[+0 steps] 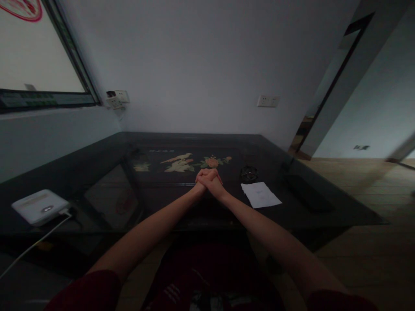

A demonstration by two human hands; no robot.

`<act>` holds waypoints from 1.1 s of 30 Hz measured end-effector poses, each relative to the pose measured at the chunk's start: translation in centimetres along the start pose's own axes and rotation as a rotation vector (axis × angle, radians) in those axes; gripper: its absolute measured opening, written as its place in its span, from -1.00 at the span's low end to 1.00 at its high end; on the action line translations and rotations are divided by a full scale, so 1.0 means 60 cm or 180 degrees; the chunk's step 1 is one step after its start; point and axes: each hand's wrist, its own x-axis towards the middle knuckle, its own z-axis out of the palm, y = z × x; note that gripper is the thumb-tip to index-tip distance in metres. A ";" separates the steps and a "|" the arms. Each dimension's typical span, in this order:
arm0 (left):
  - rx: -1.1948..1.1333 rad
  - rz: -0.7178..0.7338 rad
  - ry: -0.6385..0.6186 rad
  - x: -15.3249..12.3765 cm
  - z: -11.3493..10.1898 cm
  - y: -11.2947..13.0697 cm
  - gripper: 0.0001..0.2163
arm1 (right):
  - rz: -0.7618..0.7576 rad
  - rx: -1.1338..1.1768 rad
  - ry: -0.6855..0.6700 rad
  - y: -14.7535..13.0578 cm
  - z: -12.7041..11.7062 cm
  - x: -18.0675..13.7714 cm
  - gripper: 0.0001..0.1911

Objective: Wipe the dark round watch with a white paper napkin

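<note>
My left hand (201,180) and my right hand (213,180) are clasped together over the middle of the dark glossy table (181,205). Their fingers are interlaced and wrapped round each other, and no object shows between them. Just beyond the hands, a bird-and-flower picture (180,163) decorates the dark surface. To the right of my right hand lies a creased white sheet of paper (261,195) with faint marks. Behind the paper sits a small dark round object (249,173), its kind unclear.
On the left of the table stands a white box-like device (40,207) with a white cable (35,244) running off the near edge. A long black object (308,193) lies at the right. Wall sockets (268,101) are above the table's far edge.
</note>
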 end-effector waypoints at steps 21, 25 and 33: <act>-0.0801 -0.0153 -0.0343 -0.004 0.009 0.000 -0.87 | -0.0187 0.0011 -0.0041 0.009 -0.003 0.001 -0.88; -0.0786 -0.0230 -0.0332 -0.010 0.015 0.008 -0.84 | -0.0217 0.0021 -0.0039 0.007 -0.004 0.001 -0.88; -0.0812 -0.0288 -0.0658 -0.001 0.002 0.007 -0.87 | -0.0193 0.0025 -0.0063 0.009 -0.005 0.001 -0.89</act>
